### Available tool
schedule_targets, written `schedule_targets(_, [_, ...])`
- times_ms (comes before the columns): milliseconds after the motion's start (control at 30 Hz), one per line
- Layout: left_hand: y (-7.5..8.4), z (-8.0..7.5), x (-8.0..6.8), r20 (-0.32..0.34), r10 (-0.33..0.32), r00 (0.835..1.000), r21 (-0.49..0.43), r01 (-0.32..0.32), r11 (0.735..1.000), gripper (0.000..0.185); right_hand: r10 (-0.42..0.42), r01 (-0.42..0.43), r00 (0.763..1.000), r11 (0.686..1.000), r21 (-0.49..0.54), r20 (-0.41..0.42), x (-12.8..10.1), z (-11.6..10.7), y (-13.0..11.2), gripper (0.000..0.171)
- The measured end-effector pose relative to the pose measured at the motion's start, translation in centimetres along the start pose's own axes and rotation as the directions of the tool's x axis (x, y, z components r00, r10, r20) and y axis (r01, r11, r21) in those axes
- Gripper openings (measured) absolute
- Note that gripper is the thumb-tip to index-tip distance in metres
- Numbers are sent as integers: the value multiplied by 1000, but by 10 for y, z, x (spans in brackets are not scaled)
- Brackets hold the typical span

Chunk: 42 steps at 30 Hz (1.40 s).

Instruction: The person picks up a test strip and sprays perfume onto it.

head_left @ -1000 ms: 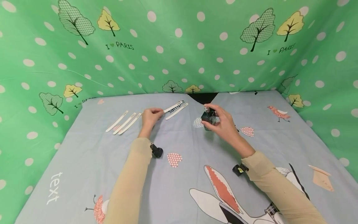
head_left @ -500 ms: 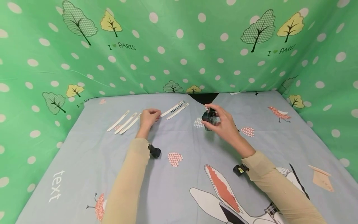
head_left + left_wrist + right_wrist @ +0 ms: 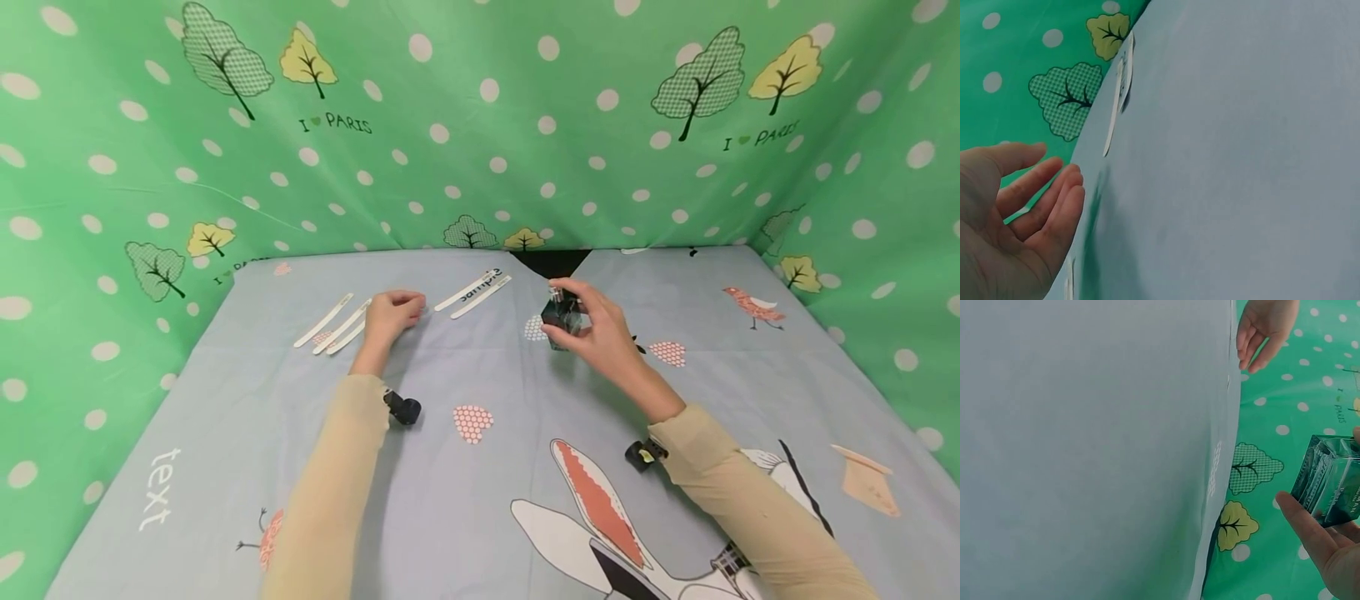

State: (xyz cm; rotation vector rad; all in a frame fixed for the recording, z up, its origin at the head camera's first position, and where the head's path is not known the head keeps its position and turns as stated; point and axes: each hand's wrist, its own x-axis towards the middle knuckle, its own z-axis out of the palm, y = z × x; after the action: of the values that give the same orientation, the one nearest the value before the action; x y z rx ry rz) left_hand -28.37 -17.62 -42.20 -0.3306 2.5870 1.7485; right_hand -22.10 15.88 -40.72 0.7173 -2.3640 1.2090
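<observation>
Your right hand (image 3: 600,333) grips a dark glass bottle (image 3: 561,315) above the table (image 3: 720,367), near centre. Your left hand (image 3: 390,318) lies relaxed, fingers loose, holding nothing, between three paper strips (image 3: 333,325) at its 9 o'clock and two strips (image 3: 474,293) at its 2 o'clock

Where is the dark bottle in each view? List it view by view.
Head: bottle just right of centre, held in the right hand.
Left wrist: not in it.
Right wrist: bottle at the right edge, above the palm.
Shared landmark: the left hand, at the top right in the right wrist view.
</observation>
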Motion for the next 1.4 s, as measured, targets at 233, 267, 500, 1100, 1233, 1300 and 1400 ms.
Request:
schedule_targets(233, [0, -10, -2, 25, -13, 1000, 11, 12, 1000, 36, 0, 0, 1000, 1000, 1, -3, 0, 1, 2, 63])
schedule_targets(267, [0, -11, -3, 23, -10, 1000, 13, 10, 1000, 37, -1, 1, 1000, 1000, 0, -5, 0, 1, 2, 63])
schedule_targets(500, [1, -22, -7, -6, 20, 1000, 20, -20, 1000, 34, -2, 2, 1000, 1000, -5, -3, 0, 1, 2, 63])
schedule_targets(1100, [-8, -47, -17, -108, 47, 993, 16, -46, 999, 32, 15, -15, 1000, 1000, 1, -4, 0, 1, 2, 63])
schedule_targets(1233, [-11, -53, -20, -137, 52, 989, 15, -51, 999, 32, 14, -14, 1000, 1000, 5, -3, 0, 1, 2, 63])
schedule_targets(1300, [-12, -57, -22, -145, 52, 988, 11, -51, 999, 32, 14, -14, 1000, 1000, 8, -4, 0, 1, 2, 63])
schedule_targets(1400, [-15, -62, -23, -156, 55, 986, 12, -54, 998, 32, 13, -13, 1000, 1000, 9, -6, 0, 0, 2, 63])
